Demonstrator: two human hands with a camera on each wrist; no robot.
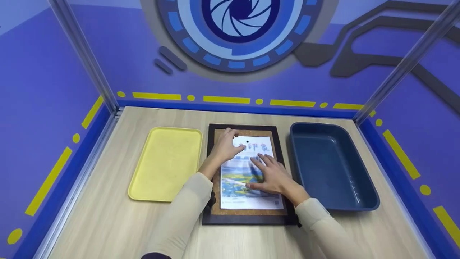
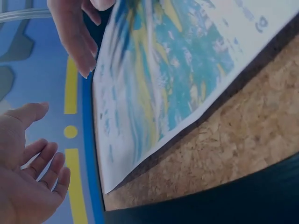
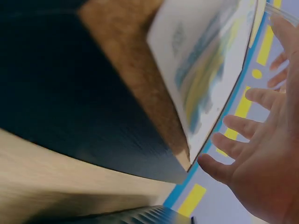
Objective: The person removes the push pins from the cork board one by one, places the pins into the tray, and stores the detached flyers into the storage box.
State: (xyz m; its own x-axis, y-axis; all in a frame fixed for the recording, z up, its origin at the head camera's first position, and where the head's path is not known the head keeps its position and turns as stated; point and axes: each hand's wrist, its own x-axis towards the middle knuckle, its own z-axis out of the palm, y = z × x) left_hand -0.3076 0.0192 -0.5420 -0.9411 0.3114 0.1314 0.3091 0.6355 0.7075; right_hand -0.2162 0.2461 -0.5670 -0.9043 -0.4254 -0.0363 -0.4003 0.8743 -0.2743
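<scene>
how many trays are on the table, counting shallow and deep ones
2: a shallow yellow tray left of the cork board, and a deep dark blue tray right of it. I see no others; any stacked beneath would be hidden.

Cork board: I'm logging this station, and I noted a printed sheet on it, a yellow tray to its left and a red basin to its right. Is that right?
Not quite: the basin right of the cork board is dark blue, not red, as the head view shows.
</scene>
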